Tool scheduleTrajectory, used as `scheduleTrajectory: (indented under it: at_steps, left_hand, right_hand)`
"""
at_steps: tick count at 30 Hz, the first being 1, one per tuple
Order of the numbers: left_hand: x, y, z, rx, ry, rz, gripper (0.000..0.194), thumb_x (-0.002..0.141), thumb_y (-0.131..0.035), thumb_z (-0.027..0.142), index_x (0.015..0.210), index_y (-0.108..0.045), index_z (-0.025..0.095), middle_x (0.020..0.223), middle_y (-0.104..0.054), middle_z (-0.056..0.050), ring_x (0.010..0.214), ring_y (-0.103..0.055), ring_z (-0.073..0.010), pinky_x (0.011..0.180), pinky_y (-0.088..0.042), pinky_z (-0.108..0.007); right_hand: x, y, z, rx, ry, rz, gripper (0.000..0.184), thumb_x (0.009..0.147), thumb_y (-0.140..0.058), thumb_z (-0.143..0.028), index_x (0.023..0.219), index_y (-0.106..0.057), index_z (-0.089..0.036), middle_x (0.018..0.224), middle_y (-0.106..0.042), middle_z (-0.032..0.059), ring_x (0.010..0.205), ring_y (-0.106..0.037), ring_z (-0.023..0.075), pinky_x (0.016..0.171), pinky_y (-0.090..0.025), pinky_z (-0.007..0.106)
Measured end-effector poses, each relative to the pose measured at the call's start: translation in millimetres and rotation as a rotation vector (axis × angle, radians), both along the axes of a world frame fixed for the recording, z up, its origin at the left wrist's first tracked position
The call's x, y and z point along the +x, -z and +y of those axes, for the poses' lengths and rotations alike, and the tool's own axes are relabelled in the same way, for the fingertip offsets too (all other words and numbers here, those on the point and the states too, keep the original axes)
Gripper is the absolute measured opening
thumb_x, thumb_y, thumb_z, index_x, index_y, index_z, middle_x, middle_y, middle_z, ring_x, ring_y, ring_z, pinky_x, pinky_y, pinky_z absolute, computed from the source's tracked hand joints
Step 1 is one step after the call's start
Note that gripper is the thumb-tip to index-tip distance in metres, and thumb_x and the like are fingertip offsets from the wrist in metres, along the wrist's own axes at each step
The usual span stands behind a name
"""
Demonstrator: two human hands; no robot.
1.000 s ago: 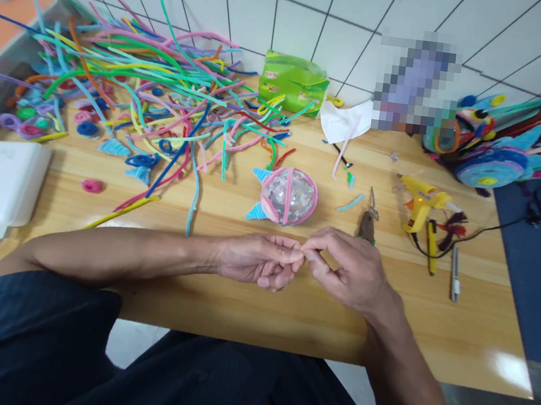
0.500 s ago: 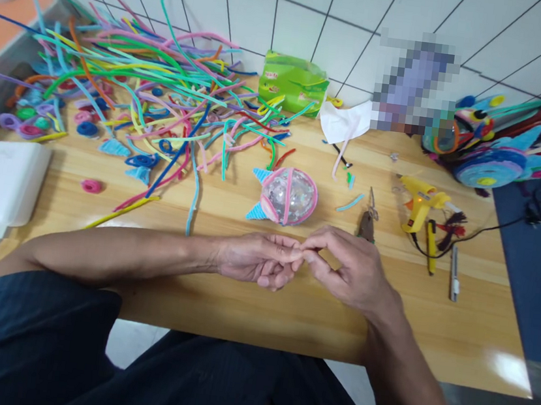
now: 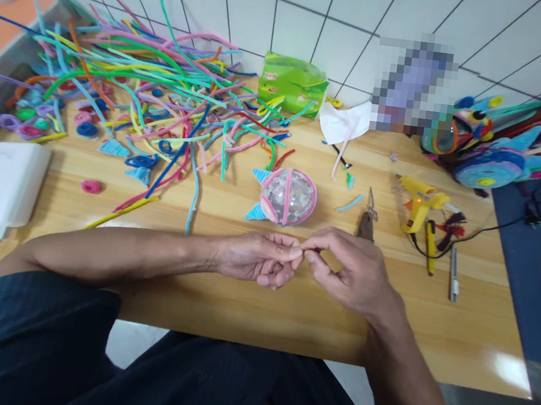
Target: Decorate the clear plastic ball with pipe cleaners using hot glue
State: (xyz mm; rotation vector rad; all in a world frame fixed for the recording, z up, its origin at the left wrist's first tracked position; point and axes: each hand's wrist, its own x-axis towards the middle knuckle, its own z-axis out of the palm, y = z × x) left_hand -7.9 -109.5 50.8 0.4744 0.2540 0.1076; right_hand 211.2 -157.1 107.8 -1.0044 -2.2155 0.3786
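Over the front of the table, my left hand point(image 3: 263, 259) is closed, its thumb pressed against the fingertips. My right hand point(image 3: 348, 271) pinches at the same spot, its tips meeting those of my left hand. Whatever lies between the fingertips is too small and hidden to make out. Just behind my hands sits a clear ball ornament point(image 3: 295, 196), edged in pink pipe cleaner with blue striped fins at its left end. Pliers point(image 3: 367, 224) lie behind my right hand, beside a short light-blue pipe cleaner piece point(image 3: 350, 202).
A tangled heap of coloured pipe cleaners point(image 3: 167, 78) covers the back left. A white power bank point(image 3: 3, 186) stands at left. On the right are a yellow glue gun point(image 3: 421, 201) with its cord, a yellow cutter point(image 3: 430, 248) and a grey cutter point(image 3: 454, 274). Behind stands a green packet point(image 3: 292, 85).
Almost nothing differs. Both hands stay pinched together at the same place, with only a tiny shift of the fingers.
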Motion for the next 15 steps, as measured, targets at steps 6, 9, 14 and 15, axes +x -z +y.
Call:
scheduleTrajectory:
  at_steps: [6,9,14,15]
  left_hand:
    - [0.5,-0.7,0.2,-0.003,-0.014,-0.004,0.041,0.092,-0.091,0.047,0.089,-0.067,0.015,0.064,-0.073,-0.001,0.043,-0.056,-0.0064,0.048,-0.045,-0.016]
    - [1.0,0.9,-0.3,-0.004,-0.017,0.002,0.044,0.089,-0.094,0.05,0.089,-0.067,0.015,0.065,-0.075,-0.001,0.043,-0.058,-0.0065,0.047,-0.044,-0.016]
    - [2.0,4.3,-1.8,0.003,-0.029,0.024,0.043,0.092,-0.091,0.051,0.09,-0.068,0.015,0.065,-0.074,-0.001,0.043,-0.059,-0.0069,0.042,-0.039,-0.015]
    - [2.3,4.8,-2.0,0.009,-0.03,0.032,0.043,0.092,-0.091,0.051,0.09,-0.068,0.015,0.065,-0.073,-0.001,0.043,-0.058,-0.0066,0.042,-0.038,-0.015]
  right_hand:
    - [-1.4,-3.9,-2.5,0.104,0.035,-0.101,0.016,0.102,-0.064,-0.008,0.103,-0.064,-0.024,0.082,-0.079,-0.0021,0.071,-0.076,0.0125,0.067,-0.056,0.024]
    - [-1.7,-2.4,-3.2,0.12,0.043,-0.132,0.016,0.101,-0.064,-0.008,0.1,-0.064,-0.024,0.08,-0.078,-0.0023,0.069,-0.075,0.0133,0.064,-0.055,0.026]
    - [-2.7,2.5,-3.2,0.163,0.047,-0.176,0.02,0.097,-0.063,-0.008,0.088,-0.062,-0.025,0.077,-0.075,0.0003,0.068,-0.073,0.0176,0.064,-0.056,0.032]
    - [-3.1,3.4,-2.7,0.179,0.044,-0.184,0.021,0.096,-0.063,-0.007,0.086,-0.061,-0.025,0.076,-0.075,0.0002,0.068,-0.072,0.0178,0.064,-0.056,0.032]
